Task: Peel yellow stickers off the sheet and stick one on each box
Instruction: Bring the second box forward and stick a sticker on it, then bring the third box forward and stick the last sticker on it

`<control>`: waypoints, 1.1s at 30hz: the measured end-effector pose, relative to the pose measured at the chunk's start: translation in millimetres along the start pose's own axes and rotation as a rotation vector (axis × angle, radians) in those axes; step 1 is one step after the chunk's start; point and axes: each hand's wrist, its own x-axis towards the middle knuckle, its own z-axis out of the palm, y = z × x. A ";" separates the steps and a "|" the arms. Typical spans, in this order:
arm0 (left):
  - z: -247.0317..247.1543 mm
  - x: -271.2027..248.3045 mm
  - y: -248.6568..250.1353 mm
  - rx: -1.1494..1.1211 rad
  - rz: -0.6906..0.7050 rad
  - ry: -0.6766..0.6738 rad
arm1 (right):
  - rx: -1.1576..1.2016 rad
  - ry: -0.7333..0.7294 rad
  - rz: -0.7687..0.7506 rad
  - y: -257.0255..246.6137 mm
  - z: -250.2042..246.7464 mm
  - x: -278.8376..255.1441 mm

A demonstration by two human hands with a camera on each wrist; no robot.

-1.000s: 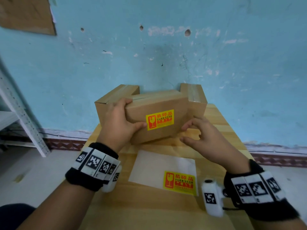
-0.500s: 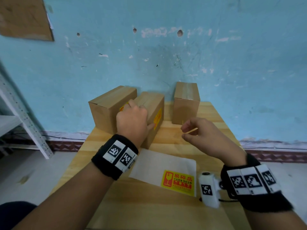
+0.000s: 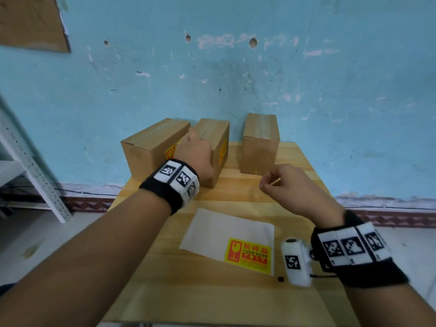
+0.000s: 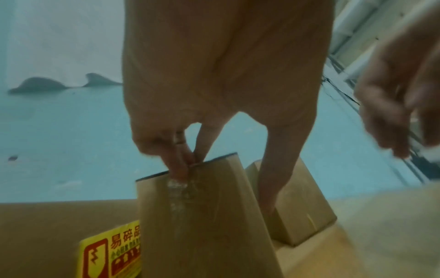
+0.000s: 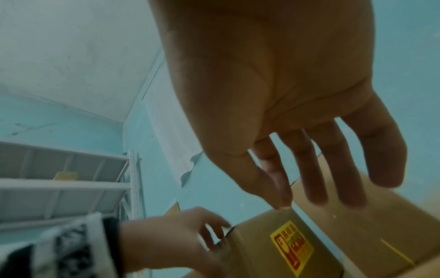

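Note:
Three cardboard boxes stand in a row at the back of the wooden table. The left box shows part of a yellow sticker. My left hand grips the middle box from above, fingers over its far edge and thumb down its right side. A yellow sticker is on that side. I see no sticker on the right box. My right hand hovers in front of it, relaxed and holding nothing. The backing sheet lies nearer, with one yellow sticker on it.
A blue wall rises right behind the boxes. A white metal shelf stands to the left of the table. A small dark spot marks the table beside the sheet's near right corner.
The stickered box, held up in front of me a second ago, now stands between the other two with its sticker facing right. My right hand has come off it and drawn back.

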 end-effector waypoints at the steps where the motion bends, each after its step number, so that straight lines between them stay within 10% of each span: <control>1: -5.9 1.6 -5.5 0.024 0.039 0.009 | -0.056 0.022 -0.008 -0.4 -3.3 7.5; 12: -6.2 8.4 -112.3 0.122 0.041 -0.117 | -0.372 -0.018 0.168 1.4 2.0 106.5; 24: 28.3 31.4 -59.4 0.038 -0.024 0.188 | -0.266 0.168 -0.052 9.8 1.4 102.1; 33: 19.1 33.4 -19.9 -0.077 0.071 -0.017 | -0.296 0.223 -0.174 2.2 -2.5 42.6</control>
